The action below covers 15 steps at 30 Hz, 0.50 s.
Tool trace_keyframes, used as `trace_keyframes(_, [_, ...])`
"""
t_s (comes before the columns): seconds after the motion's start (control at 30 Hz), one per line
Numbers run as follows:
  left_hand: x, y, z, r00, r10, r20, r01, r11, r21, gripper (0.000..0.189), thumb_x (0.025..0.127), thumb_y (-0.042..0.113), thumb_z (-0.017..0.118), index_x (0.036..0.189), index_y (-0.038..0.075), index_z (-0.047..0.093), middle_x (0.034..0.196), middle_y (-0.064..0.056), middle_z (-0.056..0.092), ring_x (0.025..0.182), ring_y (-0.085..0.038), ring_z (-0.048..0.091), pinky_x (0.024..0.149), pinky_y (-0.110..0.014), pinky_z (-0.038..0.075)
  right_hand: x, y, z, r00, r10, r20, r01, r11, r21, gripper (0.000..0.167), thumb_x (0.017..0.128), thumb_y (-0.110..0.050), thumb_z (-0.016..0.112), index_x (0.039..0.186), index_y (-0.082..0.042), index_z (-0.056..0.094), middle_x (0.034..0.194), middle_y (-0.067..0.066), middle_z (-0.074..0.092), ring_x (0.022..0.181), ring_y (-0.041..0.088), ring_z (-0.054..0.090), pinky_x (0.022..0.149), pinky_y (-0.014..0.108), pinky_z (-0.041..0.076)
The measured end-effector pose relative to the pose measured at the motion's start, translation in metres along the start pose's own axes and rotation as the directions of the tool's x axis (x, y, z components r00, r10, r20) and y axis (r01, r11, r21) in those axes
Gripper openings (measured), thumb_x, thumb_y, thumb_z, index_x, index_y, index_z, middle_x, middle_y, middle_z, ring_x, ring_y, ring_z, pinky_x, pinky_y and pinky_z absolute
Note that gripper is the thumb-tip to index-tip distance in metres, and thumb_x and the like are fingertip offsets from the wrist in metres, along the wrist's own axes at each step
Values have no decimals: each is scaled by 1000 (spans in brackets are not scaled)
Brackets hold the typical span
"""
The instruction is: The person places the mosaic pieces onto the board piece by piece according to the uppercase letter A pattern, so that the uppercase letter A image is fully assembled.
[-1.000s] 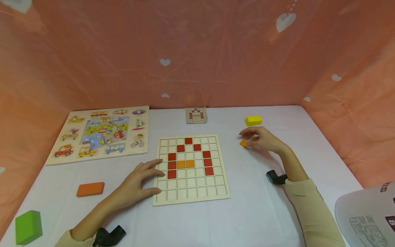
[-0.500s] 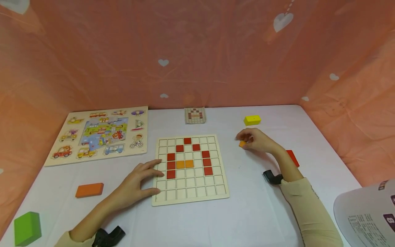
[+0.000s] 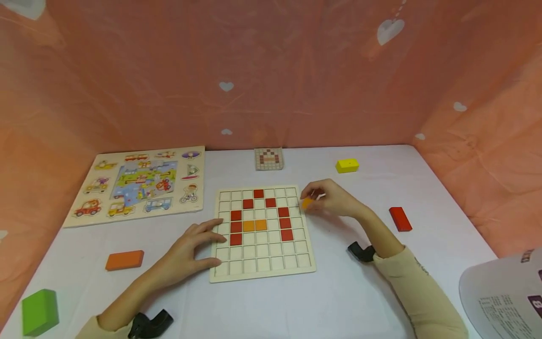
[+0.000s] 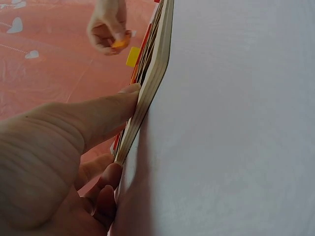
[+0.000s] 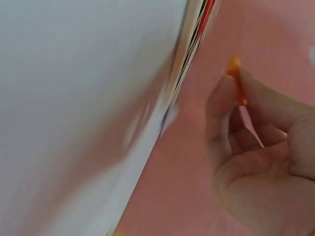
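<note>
In the head view a wooden grid board (image 3: 263, 278) lies flat, with red tiles (image 3: 283, 223) in an arch shape and two orange tiles (image 3: 255, 226) side by side in its cells. My left hand (image 3: 184, 252) rests at the board's left edge, its thumb and fingers spread and touching the rim. Just off the board's upper right edge, my right hand (image 3: 332, 197) pinches a small orange square tile (image 3: 306, 203) between thumb and fingers, raised over the table. The right wrist view shows this orange tile (image 5: 236, 78) edge-on at the fingertips.
A small pattern card (image 3: 268, 159) lies behind the board. A vehicle puzzle (image 3: 192, 188) is at the back left. Yellow (image 3: 347, 165), red (image 3: 400, 219), orange (image 3: 124, 260) and green (image 3: 40, 312) blocks lie around. A white container (image 3: 504, 292) is at the right front.
My right hand has picked up the orange tile from the table and moved left with it toward the board. The red block has come into view behind the arm. My left hand has stayed put.
</note>
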<state>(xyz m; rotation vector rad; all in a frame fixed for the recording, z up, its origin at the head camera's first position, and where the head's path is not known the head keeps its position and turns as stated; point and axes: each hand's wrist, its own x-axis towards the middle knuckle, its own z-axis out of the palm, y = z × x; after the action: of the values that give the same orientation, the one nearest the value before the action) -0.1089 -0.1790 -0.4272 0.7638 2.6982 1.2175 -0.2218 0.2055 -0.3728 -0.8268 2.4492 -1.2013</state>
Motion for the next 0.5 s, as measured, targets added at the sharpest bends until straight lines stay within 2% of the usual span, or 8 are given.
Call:
trace_keyframes(0.07, [0,0,0,1000,1,-1,-1,1000,2,39,79,26,84,115,18,70,153,-10,43,134,-35,40,102,-61,37,8,-16,15,997,-38,61,37,999,22,16,87,4,72,102,3,70,100,11,69,90,23,58,84,34,49])
trace_keyframes(0.23, [0,-1,0,1000,7,-7,-7,1000,1,40,79,25,85,115,18,70,153,-10,43,135,-35,40,103,-61,37,29,-45,43,982,-68,175,64,998,26,14,90,5,66,103,1,71,101,9,70,88,19,58,82,30,51])
trace_keyframes(0.37, [0,-2,0,1000,6,-3,-6,1000,-4,40,79,26,84,115,18,70,153,-10,43,135,-36,39,103,-62,36,40,-51,55,972,-64,225,75,996,-43,15,89,7,67,100,-1,72,96,3,69,83,14,57,78,25,51])
trace_keyframes(0.5, [0,-1,0,1000,4,1,-4,1000,-10,40,79,25,84,116,18,70,153,-9,43,135,-35,39,103,-62,36,42,-51,58,967,-45,250,69,994,-87,14,88,8,69,98,-1,72,91,3,69,81,13,55,75,24,49])
